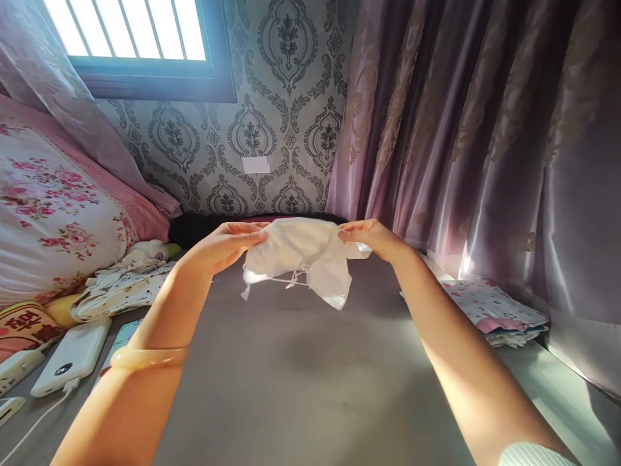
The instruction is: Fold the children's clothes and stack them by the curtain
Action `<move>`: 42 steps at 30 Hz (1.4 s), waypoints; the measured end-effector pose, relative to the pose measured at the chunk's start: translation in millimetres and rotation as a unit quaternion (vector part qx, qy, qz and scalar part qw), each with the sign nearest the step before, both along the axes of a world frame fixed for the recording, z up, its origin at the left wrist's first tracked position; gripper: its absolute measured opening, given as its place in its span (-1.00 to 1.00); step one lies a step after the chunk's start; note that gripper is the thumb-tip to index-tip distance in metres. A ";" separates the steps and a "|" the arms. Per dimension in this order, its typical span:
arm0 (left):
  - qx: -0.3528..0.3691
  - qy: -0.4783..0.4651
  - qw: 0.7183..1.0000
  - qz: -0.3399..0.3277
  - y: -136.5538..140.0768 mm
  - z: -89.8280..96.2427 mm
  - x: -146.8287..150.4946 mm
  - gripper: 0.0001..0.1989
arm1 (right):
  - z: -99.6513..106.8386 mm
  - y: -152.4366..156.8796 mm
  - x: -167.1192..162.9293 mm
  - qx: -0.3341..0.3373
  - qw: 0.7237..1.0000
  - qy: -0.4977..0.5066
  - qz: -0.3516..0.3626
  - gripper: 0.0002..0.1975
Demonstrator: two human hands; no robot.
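The left hand (226, 244) and right hand (373, 238) pinch opposite sides of a white garment (299, 244), apparently keeping it spread above the bed (301, 375), toward its far edge.

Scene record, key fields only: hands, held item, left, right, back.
left hand: pinching white cloth at one side
right hand: pinching the opposite side
held item: spread between both hands, thin ties visible, above grey surface
left: floral bedding, white device with cable
right: folded patterned cloth
back: patterned wallpaper, barred window
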State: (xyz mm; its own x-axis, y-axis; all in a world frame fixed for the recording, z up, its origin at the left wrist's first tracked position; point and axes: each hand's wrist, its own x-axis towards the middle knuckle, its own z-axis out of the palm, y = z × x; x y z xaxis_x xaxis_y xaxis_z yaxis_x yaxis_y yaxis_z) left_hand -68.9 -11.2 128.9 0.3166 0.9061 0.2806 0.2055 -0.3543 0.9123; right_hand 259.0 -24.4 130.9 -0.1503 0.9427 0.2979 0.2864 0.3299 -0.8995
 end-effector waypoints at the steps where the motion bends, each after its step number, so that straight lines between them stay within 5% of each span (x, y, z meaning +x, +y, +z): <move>1: 0.004 0.001 1.000 0.027 0.3 -0.4 -0.1 -0.61 | 0.0 0.2 0.4 0.006 1.000 -0.004 -0.012 -0.69; 3: 0.008 0.018 0.998 0.057 0.2 -1.0 -0.6 -0.62 | -0.4 0.0 1.5 -0.001 0.999 -0.014 0.034 -0.70; 6: -0.021 0.001 1.000 -0.017 -1.2 -1.2 -1.4 -0.62 | -2.4 -1.1 3.6 -0.033 0.993 -0.018 0.109 -0.65; 10: -0.029 -0.008 0.999 0.032 0.5 -3.2 0.3 -0.59 | -4.7 -1.4 4.6 -0.012 0.998 -0.037 0.052 -0.66; 14: -0.017 -0.027 0.999 0.011 9.0 -9.8 3.4 -0.62 | -6.9 3.2 5.3 -0.012 0.998 -0.036 0.055 -0.66; 25: 0.111 -0.033 0.985 0.126 24.3 -28.8 19.1 -0.59 | -34.7 33.6 -7.3 0.122 0.986 -0.062 -0.100 -0.67; 32: 0.144 -0.019 0.971 0.188 34.9 -43.4 26.1 -0.68 | -45.0 31.6 -19.6 0.273 0.911 -0.221 -0.219 -0.69; 38: 0.255 0.090 0.929 0.253 25.4 -44.5 19.8 -0.71 | -57.4 14.8 -25.8 0.281 0.832 -0.382 -0.288 -0.62; 42: 0.266 0.112 0.928 0.234 11.2 -42.7 9.7 -0.70 | -56.5 3.1 -25.5 0.275 0.796 -0.451 -0.295 -0.59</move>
